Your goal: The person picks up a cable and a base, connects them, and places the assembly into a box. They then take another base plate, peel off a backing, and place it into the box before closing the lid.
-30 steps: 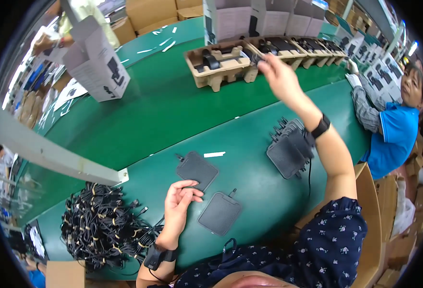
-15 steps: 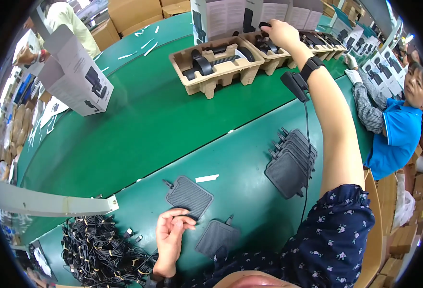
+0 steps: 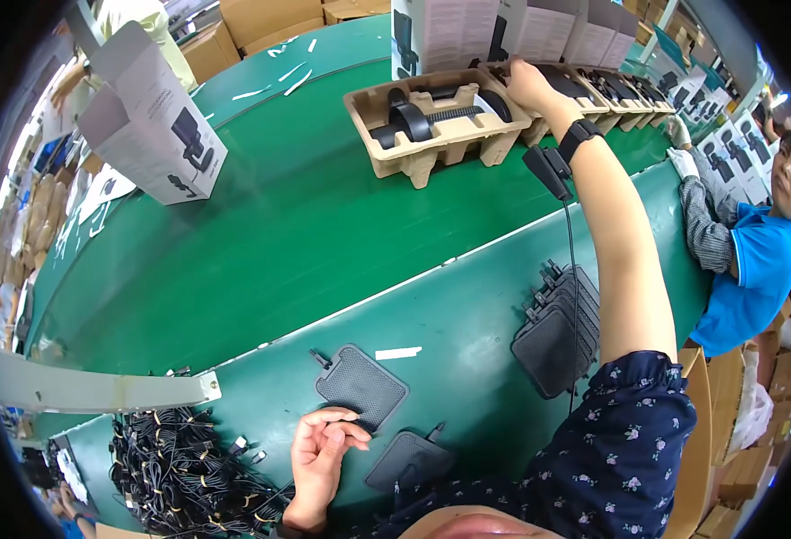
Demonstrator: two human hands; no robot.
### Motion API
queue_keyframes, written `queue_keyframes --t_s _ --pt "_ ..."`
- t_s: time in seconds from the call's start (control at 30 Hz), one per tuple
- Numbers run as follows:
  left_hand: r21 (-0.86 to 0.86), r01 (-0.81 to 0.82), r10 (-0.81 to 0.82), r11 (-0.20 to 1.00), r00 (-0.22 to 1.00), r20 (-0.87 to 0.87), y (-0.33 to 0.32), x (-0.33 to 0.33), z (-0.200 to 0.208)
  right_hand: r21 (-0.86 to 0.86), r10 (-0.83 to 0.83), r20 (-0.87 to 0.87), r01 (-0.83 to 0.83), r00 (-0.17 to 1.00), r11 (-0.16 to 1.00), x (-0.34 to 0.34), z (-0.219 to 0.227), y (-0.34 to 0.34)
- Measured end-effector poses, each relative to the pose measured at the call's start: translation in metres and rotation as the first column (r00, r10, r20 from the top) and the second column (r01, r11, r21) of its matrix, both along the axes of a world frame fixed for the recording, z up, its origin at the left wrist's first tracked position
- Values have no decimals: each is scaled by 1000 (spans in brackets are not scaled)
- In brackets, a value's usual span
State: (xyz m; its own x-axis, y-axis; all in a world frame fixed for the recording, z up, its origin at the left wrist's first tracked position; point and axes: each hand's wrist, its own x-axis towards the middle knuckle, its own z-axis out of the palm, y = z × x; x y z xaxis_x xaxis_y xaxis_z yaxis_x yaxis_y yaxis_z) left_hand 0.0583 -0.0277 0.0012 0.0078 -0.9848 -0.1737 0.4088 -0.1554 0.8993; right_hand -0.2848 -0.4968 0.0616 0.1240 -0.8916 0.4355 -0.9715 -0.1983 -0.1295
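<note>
My right arm stretches far across the bench. Its hand [image 3: 539, 88] is at a brown molded-pulp tray [image 3: 539, 130] in the row, fingers bent down onto dark contents; their tips are partly hidden. Nearer stands another pulp tray [image 3: 395, 160], holding a black ring-shaped part [image 3: 410, 122] and a ribbed black piece [image 3: 456, 114]. My left hand [image 3: 319, 463] hovers low, loosely curled with fingers apart and nothing visible in it. Beside its fingertips lies a flat black textured panel [image 3: 364, 384] with a small stub. A second black panel [image 3: 410, 460] lies to its right.
Several black panels [image 3: 557, 337] overlap in a stack under my right arm. Bundled black cables [image 3: 184, 472] heap at lower left, below a pale metal bar [image 3: 108, 391]. An opened white carton [image 3: 157, 121] stands at left. A person in blue [image 3: 755, 260] works at right.
The view has shifted, so the trays and carton appear farther right. My right hand sits lower at the tray, its fingers farther in. My left hand has hardly moved.
</note>
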Motion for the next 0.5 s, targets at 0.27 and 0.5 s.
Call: queue_keyframes --t_s 0.27,0.5 --pt "11 -12 11 1000 1000 16 2 1 -2 25 7 36 -8 999 1000 1 -4 11" --pt "-52 36 -34 998 999 34 7 0 -7 -229 -97 -245 40 965 973 -13 -15 -12"
